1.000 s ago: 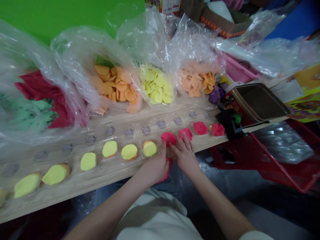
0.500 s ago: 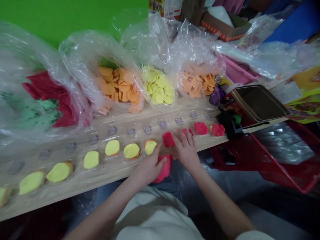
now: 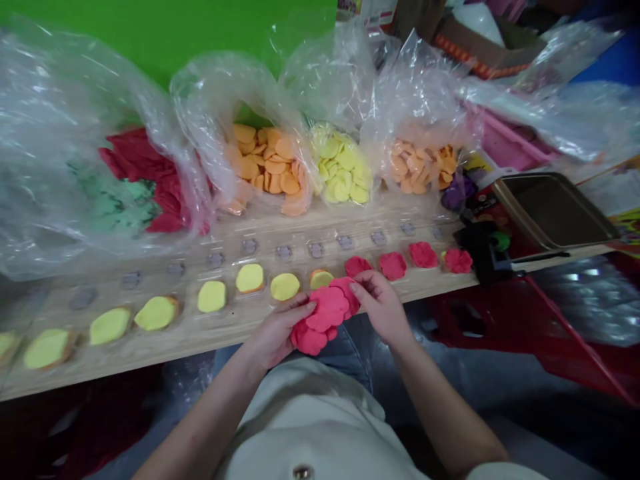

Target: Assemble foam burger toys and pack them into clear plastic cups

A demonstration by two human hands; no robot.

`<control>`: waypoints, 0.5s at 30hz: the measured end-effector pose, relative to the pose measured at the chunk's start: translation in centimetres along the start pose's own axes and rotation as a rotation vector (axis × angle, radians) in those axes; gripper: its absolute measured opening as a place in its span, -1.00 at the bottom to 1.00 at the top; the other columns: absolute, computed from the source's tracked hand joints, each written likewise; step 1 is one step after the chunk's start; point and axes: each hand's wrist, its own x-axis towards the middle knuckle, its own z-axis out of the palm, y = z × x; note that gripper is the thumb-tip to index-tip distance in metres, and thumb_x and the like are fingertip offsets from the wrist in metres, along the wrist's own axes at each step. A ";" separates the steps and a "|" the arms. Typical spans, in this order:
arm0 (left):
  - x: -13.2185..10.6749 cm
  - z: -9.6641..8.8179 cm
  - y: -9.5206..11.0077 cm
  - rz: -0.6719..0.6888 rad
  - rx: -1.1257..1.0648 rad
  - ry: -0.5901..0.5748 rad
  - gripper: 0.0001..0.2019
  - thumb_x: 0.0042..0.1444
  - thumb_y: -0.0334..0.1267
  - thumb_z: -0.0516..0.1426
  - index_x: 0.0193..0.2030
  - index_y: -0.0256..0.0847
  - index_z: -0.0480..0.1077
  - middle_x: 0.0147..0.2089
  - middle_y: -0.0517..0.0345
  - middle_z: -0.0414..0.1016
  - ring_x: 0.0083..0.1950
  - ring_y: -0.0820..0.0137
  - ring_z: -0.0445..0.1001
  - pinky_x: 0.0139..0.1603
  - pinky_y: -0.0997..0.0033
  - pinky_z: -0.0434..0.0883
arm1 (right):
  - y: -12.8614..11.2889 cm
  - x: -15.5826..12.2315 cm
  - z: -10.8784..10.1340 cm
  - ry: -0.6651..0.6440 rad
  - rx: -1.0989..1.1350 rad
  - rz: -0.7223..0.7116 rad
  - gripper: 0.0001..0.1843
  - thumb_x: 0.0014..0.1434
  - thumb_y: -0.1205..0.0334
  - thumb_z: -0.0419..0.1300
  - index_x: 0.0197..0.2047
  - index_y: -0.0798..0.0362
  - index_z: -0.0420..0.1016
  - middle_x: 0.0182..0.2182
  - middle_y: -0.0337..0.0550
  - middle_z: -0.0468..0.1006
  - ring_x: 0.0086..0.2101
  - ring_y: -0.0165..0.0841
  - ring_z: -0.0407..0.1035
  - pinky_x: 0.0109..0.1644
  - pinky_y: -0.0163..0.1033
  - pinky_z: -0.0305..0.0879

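Observation:
Both my hands hold a crumpled sheet of pink dough [image 3: 320, 315] above the front edge of a long wooden board [image 3: 240, 320]. My left hand [image 3: 276, 331] grips its left side, and my right hand [image 3: 381, 308] pinches its upper right edge. A row of pink dough discs [image 3: 393, 265] lies on the board just beyond my right hand. To the left runs a row of yellow dough discs [image 3: 285, 287], some with orange showing beneath.
Plastic bags behind the board hold orange discs [image 3: 267, 167], yellow discs [image 3: 343, 167], and red and green sheets [image 3: 140, 180]. Small grey fittings [image 3: 283, 252] line the board. A dark tray [image 3: 553, 210], black clamp [image 3: 483, 243] and red plastic stool [image 3: 480, 313] stand right.
The pink dough has risen from below my left hand and now spreads between both hands over the board's edge. My right hand has moved onto it. The whole view has shifted slightly.

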 end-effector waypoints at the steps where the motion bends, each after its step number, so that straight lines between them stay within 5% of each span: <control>1: 0.1 -0.2 -0.2 0.036 0.032 0.020 -0.77 -0.01 -0.29 0.18 -0.17 -0.25 0.39 -0.21 0.07 0.48 -0.27 0.41 0.45 -0.23 0.45 0.38 | -0.2 0.0 0.1 -0.007 0.081 0.045 -0.81 0.00 0.10 0.20 -0.35 0.03 0.37 -0.48 -0.31 0.38 -0.48 -0.47 0.25 -0.40 -0.35 0.21; 5: -0.1 -0.9 -0.7 0.292 0.330 0.159 -0.78 0.01 -0.19 0.16 -0.23 -0.25 0.39 -0.29 0.14 0.44 -0.30 0.45 0.39 -0.23 0.48 0.34 | -0.4 0.0 0.6 0.048 0.321 0.209 -0.76 -0.05 0.07 0.25 -0.36 0.01 0.34 -0.50 -0.36 0.35 -0.54 -0.52 0.20 -0.51 -0.41 0.13; 9: -1.3 -1.5 -0.7 0.555 0.637 0.303 -0.81 0.07 -0.19 0.10 -0.22 -0.23 0.41 -0.24 0.12 0.45 -0.18 0.40 0.38 -0.10 0.45 0.29 | -0.8 -0.1 1.4 0.211 0.439 0.189 -0.73 -0.08 0.08 0.28 -0.37 0.01 0.32 -0.45 -0.36 0.37 -0.48 -0.53 0.25 -0.45 -0.43 0.20; 15: -2.9 -3.3 -1.2 0.619 0.531 0.343 -0.82 0.08 -0.18 0.09 -0.21 -0.18 0.39 -0.17 0.13 0.44 -0.11 0.39 0.37 -0.06 0.44 0.29 | -1.3 0.0 0.7 0.279 0.363 0.135 -0.76 0.02 0.05 0.17 -0.31 0.00 0.27 -0.42 -0.32 0.37 -0.46 -0.51 0.31 -0.44 -0.41 0.24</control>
